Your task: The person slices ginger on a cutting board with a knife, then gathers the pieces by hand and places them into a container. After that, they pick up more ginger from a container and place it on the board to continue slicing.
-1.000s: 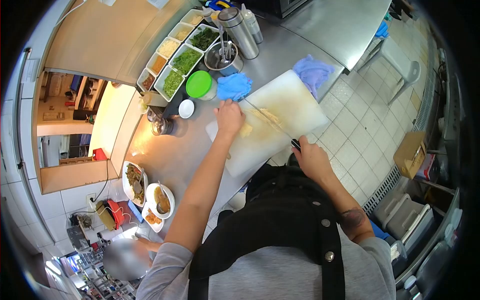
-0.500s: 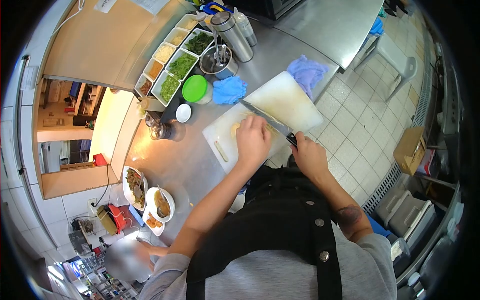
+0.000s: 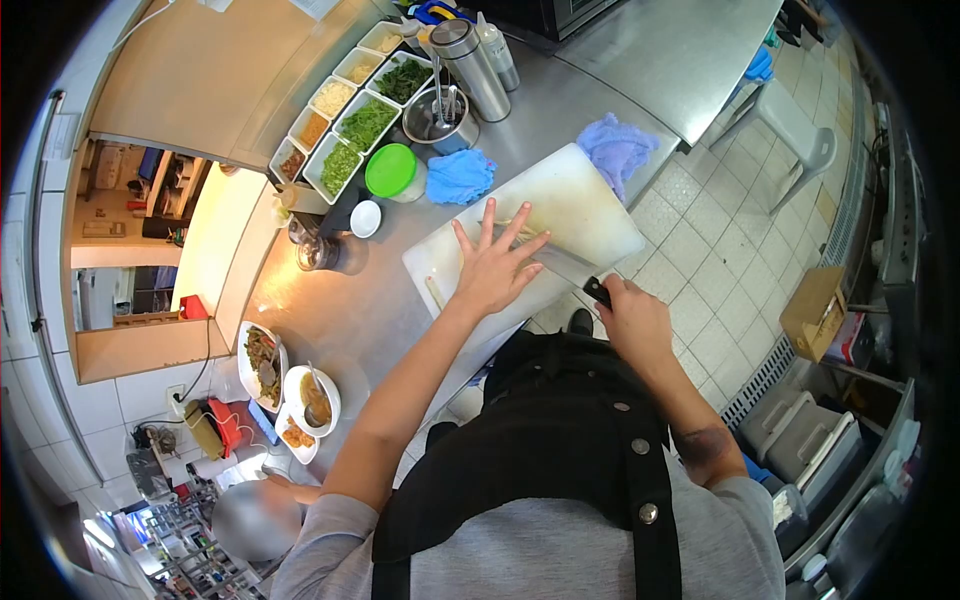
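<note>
My right hand [image 3: 638,318] grips the black handle of a kitchen knife [image 3: 562,263], its blade lying low over the white cutting board [image 3: 590,190] and pointing left. My left hand [image 3: 495,268] is open with fingers spread, palm down over the board beside the blade and partly covering it. Thin pale yellowish strips [image 3: 515,232] show between and beyond my left fingers; their kind cannot be made out. A short pale stick [image 3: 434,292] lies near the board's left edge.
Behind the board are a crumpled blue cloth [image 3: 461,177], a green-lidded tub [image 3: 391,174], a metal pot [image 3: 437,121] and several trays of chopped food [image 3: 367,124]. A purple cloth [image 3: 615,152] touches the board's far corner. Bowls of food [image 3: 312,400] stand left; a person [image 3: 256,520] is beyond.
My left hand has gone from curled fingers to spread ones over the strips. My right hand has shifted slightly right and down with the knife, whose blade now looks turned flatter.
</note>
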Motion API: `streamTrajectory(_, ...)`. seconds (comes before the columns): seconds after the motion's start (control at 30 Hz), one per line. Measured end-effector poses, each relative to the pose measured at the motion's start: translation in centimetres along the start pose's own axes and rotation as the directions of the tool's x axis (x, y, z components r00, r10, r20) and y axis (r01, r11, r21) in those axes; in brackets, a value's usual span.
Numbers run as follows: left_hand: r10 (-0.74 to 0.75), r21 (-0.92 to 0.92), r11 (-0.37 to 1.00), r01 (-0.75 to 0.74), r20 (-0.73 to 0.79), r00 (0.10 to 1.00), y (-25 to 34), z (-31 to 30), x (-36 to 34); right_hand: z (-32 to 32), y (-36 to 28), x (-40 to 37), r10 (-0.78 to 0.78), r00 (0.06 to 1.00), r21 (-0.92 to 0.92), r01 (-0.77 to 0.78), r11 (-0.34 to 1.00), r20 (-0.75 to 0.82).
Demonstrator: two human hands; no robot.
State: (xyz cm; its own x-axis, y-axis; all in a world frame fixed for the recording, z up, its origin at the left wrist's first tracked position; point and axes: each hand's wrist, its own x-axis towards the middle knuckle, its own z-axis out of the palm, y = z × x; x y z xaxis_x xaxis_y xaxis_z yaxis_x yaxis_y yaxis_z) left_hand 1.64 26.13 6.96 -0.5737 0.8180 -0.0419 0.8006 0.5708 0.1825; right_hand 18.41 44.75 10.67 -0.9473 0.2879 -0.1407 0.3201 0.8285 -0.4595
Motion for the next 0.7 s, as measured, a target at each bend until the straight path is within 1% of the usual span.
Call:
streamTrajectory(0.2, 0.039, -0.057, 0.998, -0.037, 0.035, 0.999, -2.1, 0.3, 0.6, -4.0, 2.7, -2.6, 0.040, 0.998, 0.011, -0.040, 0.999, 0.044)
streamTrajectory(0.3, 0.028, -0.122, 0.992, -0.020, 0.059, 0.998, -2.6, 0.1, 1.1, -6.3, 4.0, -4.0, 0.092, 0.988, 0.061, -0.100, 0.993, 0.121)
streamTrajectory(0.33, 0.017, -0.148, 0.989, -0.007, 0.067, 0.998, -2.8, -0.1, 1.2, -7.2, 3.8, -4.4, 0.105, 0.984, 0.105, -0.121, 0.987, 0.146)
streamTrajectory(0.43, -0.067, -0.254, 0.967, 0.033, -0.130, 0.989, -2.9, 0.3, 1.8, -8.9, 3.8, -4.8, 0.116, 0.939, 0.184, -0.183, 0.966, 0.324)
streamTrajectory(0.53, -0.145, -0.449, 0.893, -0.013, -0.316, 0.938, -4.4, 0.9, 3.1, -7.7, 3.5, -4.5, 0.079, 0.900, 0.267, -0.210, 0.940, 0.429)
streamTrajectory(0.57, -0.220, -0.480, 0.876, 0.045, -0.314, 0.924, -4.5, 1.2, 2.9, -6.9, 3.5, -4.4, 0.054, 0.910, 0.277, -0.180, 0.944, 0.411)
streamTrajectory(0.63, -0.367, -0.539, 0.827, 0.161, -0.301, 0.880, -3.4, -0.9, 2.8, -5.1, 3.4, -4.4, -0.001, 0.926, 0.295, -0.120, 0.948, 0.378)
streamTrajectory(0.7, -0.432, -0.548, 0.817, 0.180, -0.375, 0.821, -3.5, -1.0, 2.1, -4.1, 3.0, -4.1, 0.012, 0.927, 0.290, -0.130, 0.948, 0.375)
